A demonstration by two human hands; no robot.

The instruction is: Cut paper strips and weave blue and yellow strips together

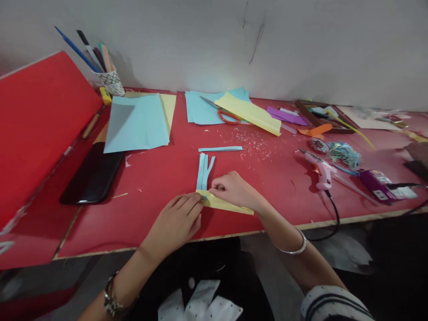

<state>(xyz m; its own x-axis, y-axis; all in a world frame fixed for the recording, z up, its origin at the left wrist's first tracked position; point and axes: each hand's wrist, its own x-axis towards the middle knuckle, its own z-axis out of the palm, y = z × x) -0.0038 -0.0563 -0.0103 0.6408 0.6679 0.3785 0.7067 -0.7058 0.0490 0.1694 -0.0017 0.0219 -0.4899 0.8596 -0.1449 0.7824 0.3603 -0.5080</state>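
Note:
A narrow yellow paper strip point(230, 206) lies near the table's front edge, with several light blue paper strips point(202, 171) standing out from its left end. Pressed together, the fingers of my left hand point(182, 216) hold that left end down, the thumb tucked low beside it. My right hand point(236, 189) rests over the yellow strip just right of the blue ones. Its fingers are curled into a pinch, and whatever lies between them is hidden. One loose blue strip point(220, 149) lies flat beyond my hands.
Behind are blue sheets point(137, 122), red-handled scissors point(229, 117) and a folded yellow paper point(249, 112). A black phone point(93, 174) and pen cup point(112, 82) stand left. Rightward lie a pink glue gun point(323, 174) with its cord, a purple power strip point(377, 183) and tinsel point(344, 154).

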